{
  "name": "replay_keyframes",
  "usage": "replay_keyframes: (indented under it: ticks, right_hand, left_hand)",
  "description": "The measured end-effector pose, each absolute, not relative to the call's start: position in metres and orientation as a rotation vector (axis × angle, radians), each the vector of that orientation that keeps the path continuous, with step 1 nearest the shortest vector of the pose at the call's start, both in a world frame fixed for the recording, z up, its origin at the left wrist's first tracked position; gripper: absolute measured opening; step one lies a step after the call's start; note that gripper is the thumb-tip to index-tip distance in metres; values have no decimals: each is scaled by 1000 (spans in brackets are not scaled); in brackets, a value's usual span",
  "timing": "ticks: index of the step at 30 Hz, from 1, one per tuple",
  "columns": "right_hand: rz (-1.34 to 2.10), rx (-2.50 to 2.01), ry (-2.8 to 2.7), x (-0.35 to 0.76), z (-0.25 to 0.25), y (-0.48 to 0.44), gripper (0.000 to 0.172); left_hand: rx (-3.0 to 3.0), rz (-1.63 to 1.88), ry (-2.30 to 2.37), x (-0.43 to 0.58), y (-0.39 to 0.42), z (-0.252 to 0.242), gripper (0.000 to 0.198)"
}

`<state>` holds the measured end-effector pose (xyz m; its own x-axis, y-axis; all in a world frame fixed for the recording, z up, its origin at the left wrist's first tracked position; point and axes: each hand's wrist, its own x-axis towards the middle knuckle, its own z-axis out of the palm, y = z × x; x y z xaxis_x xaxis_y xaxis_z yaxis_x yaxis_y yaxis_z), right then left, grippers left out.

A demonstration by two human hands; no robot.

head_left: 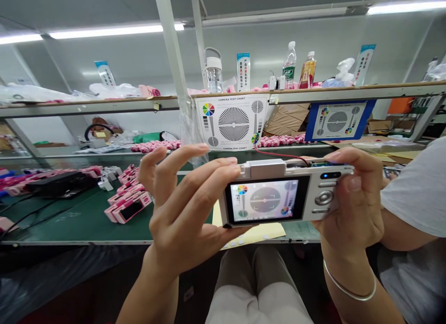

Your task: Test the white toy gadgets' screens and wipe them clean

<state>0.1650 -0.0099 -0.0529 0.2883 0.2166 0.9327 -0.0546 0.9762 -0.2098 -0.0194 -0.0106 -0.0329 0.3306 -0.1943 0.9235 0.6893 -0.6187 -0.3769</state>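
Note:
Held up in front of me is a white digital camera (317, 208), its top partly uncovered, with a red wire rising from it. The camera's lit screen (264, 201) shows a round pattern inside focus brackets, and a blue light glows at upper right. My left hand (184, 208) pinches the camera's left end between thumb below and fingers above. At the other end my right hand (355, 203) grips it, index finger along the top and thumb beside the buttons. Behind the camera hangs a camera test chart (233, 122).
Several pink cameras (128, 205) lie on the green bench (80, 226) at left, near a black device (64, 182). A second test chart (336, 119) hangs at right. Bottles (290, 66) stand on the shelf (313, 95). A person's sleeve (418, 189) is close at right.

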Motion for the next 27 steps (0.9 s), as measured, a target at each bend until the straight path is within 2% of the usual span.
replay_keyframes:
  ticks: [27]
  right_hand:
    - [172,-189,-1219,161,-53,-10,18]
  left_hand:
    - [-1798,-1408,-504,-21,-12,-34,44]
